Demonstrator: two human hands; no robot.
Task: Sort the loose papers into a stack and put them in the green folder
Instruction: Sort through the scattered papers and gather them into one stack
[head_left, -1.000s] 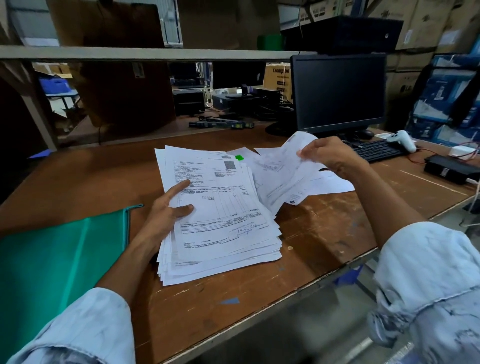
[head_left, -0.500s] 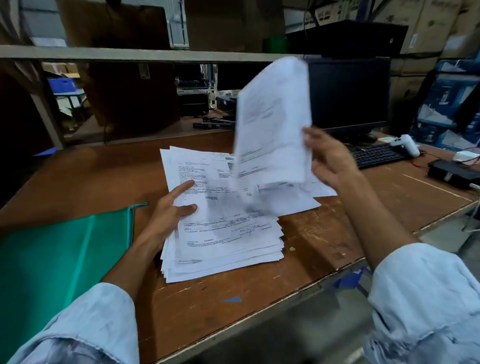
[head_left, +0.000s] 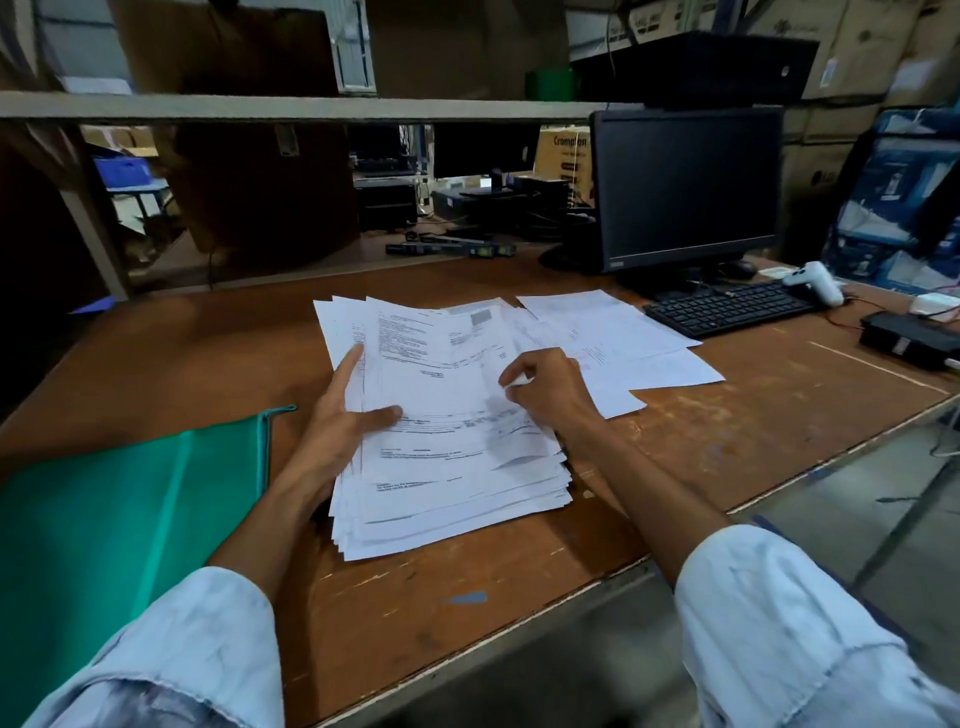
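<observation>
Paper, thin and limp, lies under both hands: the right hand (head_left: 545, 395) has its fingers (head_left: 514, 375) curled and pinching the top sheet near its right edge, while the left hand (head_left: 340, 421) lies flat and spread on the stack (head_left: 447, 467) at its nine o'clock side. Such sheets likely slide and fan easily, so squaring them by the long edges seems wise. White printed loose sheets (head_left: 613, 338) remain at two o'clock; the green folder (head_left: 119, 499) lies at eight o'clock on the worktop (head_left: 753, 415).
</observation>
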